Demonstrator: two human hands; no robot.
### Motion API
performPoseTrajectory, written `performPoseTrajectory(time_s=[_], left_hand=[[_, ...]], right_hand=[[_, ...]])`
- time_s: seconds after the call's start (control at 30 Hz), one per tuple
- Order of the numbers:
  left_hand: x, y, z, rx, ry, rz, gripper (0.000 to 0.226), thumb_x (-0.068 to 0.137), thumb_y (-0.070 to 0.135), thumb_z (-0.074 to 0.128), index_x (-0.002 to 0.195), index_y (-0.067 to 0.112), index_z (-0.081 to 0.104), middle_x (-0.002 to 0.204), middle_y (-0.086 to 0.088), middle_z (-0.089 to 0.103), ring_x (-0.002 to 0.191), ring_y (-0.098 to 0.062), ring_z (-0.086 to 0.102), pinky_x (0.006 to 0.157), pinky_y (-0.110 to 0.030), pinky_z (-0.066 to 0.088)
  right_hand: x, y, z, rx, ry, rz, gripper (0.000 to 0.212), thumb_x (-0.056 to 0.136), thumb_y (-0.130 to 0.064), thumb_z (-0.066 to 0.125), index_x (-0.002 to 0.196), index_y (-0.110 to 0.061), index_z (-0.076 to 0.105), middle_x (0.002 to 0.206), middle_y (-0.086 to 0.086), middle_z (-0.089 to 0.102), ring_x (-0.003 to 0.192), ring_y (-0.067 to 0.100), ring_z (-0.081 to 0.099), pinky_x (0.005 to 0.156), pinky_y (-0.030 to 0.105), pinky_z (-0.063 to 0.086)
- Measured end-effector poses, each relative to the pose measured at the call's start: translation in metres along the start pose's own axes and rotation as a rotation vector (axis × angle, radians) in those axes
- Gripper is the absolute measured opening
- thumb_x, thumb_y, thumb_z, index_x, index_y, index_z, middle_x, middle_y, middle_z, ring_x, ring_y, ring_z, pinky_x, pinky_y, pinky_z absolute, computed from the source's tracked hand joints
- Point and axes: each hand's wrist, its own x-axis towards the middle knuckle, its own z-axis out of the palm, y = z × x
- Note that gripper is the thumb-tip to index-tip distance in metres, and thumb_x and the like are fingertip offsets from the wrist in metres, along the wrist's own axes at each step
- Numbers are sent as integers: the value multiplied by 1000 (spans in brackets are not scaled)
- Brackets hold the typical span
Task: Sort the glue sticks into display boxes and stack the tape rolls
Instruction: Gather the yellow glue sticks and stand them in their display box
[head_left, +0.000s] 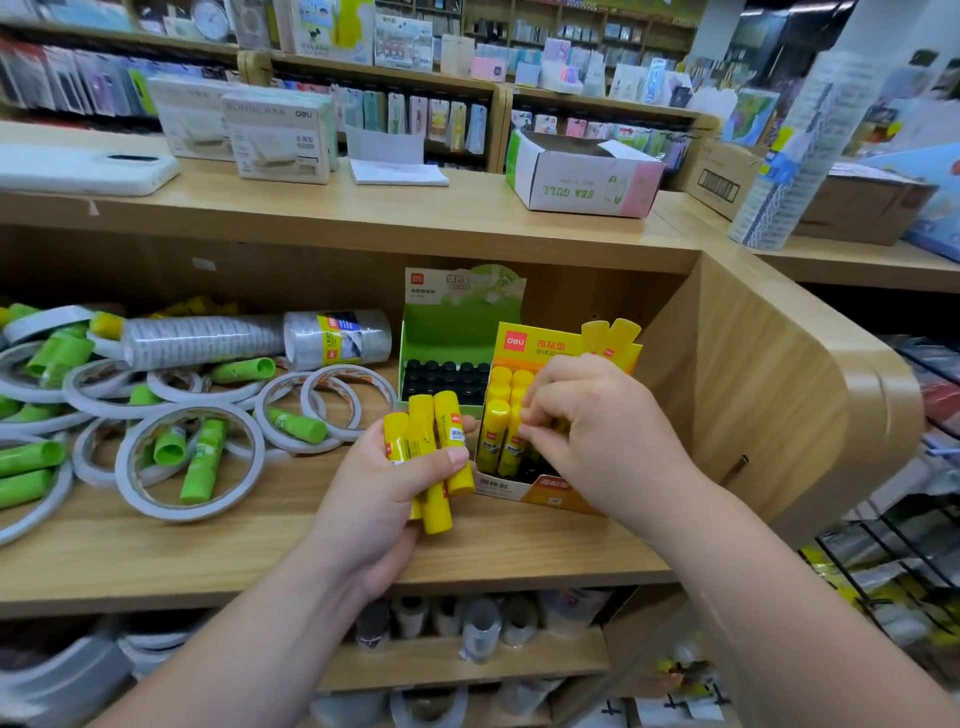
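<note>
- Left hand (384, 483) gripped three yellow glue sticks (422, 431) above the shelf (260, 540)
- Right hand (597, 431), fingers curled, pinched a single stick (511, 457) standing in the yellow display box (540, 491)
- Green display box (447, 332) stood just behind; two boxes in all

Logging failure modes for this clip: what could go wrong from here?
1. The left hand grips a loose bunch of yellow glue sticks; the lowest one hangs down and might slip out.
2. The right hand is curled among upright sticks in the yellow box; it could topple neighbours.
3. Green glue sticks lie inside tape rolls; lifting rolls may send them rolling.
</note>
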Motion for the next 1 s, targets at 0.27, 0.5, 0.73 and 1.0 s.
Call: performPoseTrajectory(time_s=[0.27,0.5,0.73,1.0], left_hand=[[-28,11,15,134,-153,13,58,62,3,80,115,13,61,95,-10,72,73,-16,65,58,-28,52],[-30,16,20,126,-222,-20,59,62,-3,80,116,13,63,98,-15,71,83,-29,71,68,-33,57],[-23,20,26,129,-161,9,56,70,5,79,122,13,59,99,-8,75,78,-17,70,58,-28,53],[-5,-4,4,230,43,71,40,86,1,71,117,21,57,101,-8,75,75,-19,66,63,-33,50]], right_hand=[[-7,-23,-16,579,79,294,11,87,-27,76,95,-21,77,78,-7,73,70,9,68,59,19,52],[-14,-15,-28,843,-100,342,8,83,-16,80,91,-17,79,82,1,76,80,19,73,66,28,58],[-10,-2,-37,869,10,400,8,80,-13,82,87,-14,79,80,3,76,74,16,71,64,27,57],[-12,14,-23,281,236,311,11,79,-33,83,83,-24,78,78,-16,69,77,2,64,68,18,52]])
